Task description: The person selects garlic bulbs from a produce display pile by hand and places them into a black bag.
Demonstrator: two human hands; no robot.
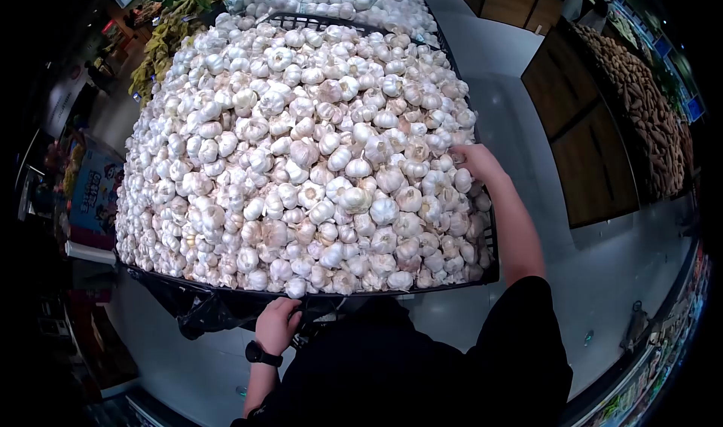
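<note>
A big heap of white garlic bulbs (pixel 301 152) fills the black crate (pixel 492 248) in front of me. My right hand (pixel 480 162) reaches to the heap's right side, its fingers curled against a garlic bulb and partly hidden among the others. Low at the front edge, my left hand (pixel 278 325) is closed, with its fingers bent toward the crate's rim just below a protruding garlic bulb (pixel 296 287). What lies under the left fingers is hidden. A black watch (pixel 263 354) is on the left wrist.
Behind the heap lies more garlic in net bags (pixel 354 1). Yellow net bags (pixel 160 56) hang along the back left. A black plastic bag (pixel 207 312) hangs below the front edge. Across the aisle at right stands a wooden bin (pixel 580 137) of brown root vegetables (pixel 640 96).
</note>
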